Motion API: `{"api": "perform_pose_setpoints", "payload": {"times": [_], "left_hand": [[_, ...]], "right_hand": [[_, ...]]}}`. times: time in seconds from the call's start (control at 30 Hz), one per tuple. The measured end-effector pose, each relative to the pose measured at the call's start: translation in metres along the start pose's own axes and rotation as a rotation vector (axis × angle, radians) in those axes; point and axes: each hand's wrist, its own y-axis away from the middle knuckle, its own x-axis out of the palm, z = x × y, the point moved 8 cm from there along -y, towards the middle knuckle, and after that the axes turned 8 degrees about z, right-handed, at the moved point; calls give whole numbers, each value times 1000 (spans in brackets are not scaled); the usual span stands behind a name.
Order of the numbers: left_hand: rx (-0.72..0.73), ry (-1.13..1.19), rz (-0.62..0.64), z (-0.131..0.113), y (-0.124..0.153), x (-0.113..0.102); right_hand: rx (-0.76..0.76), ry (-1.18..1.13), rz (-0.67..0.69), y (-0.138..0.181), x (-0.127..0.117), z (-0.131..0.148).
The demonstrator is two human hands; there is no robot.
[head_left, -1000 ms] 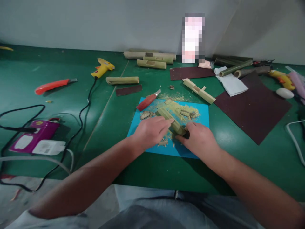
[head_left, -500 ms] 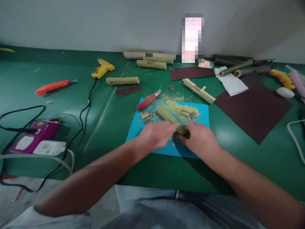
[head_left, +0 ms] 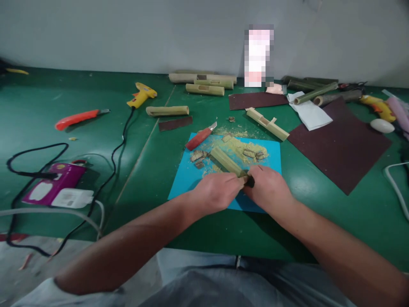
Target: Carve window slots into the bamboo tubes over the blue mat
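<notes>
A short green bamboo tube (head_left: 226,160) lies slanted on a blue cutting mat (head_left: 188,179), amid pale shavings and small cut pieces (head_left: 249,151). My left hand (head_left: 215,194) grips the tube's near end. My right hand (head_left: 267,187) is closed on a small dark tool (head_left: 251,181) pressed against that same end; most of the tool is hidden by my fingers. A red-handled carving knife (head_left: 200,137) rests at the mat's far left corner.
On the green bench lie more bamboo pieces (head_left: 204,88), a notched tube (head_left: 267,123), dark sandpaper sheets (head_left: 341,145), two yellow glue guns (head_left: 142,94), a red utility knife (head_left: 78,118), a purple box (head_left: 53,187) and black cables (head_left: 108,179). A grey wall is behind.
My left hand slid back along the tube toward me, uncovering more of its length. The view shifted slightly; my right hand stayed at the near end.
</notes>
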Motion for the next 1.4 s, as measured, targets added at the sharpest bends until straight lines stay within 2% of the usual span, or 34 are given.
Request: {"api": "perform_pose_setpoints", "payload": {"times": [0.17,0.3,0.37,0.53,0.6,0.83,1.13,1.27,1.4], "left_hand": [[-193,-19,-167,22,7,-16],[-43,27,-63,-1,1,-5],[-38,58,-77,-2,1,-7],[-307,91,-224,50,13,-29],[-350,122,-260,64,16,-35],[-344,191,-304,68,12,-36],[-363,188,-301,76,12,-36],[-325,212,-301,61,7,-31],[-72,221,-95,19,-4,-10]], "right_hand": [[14,-11,-12,0,-1,-1],[-12,-7,-13,0,1,0],[-2,-8,-21,0,2,-1],[14,-31,-56,-1,-2,-5],[21,-34,-70,-1,-5,-7],[-35,-6,-201,4,-13,-7],[-56,-26,-152,5,-11,-8],[-69,-37,-108,4,-7,-5],[-113,-25,-126,5,-4,1]]}}
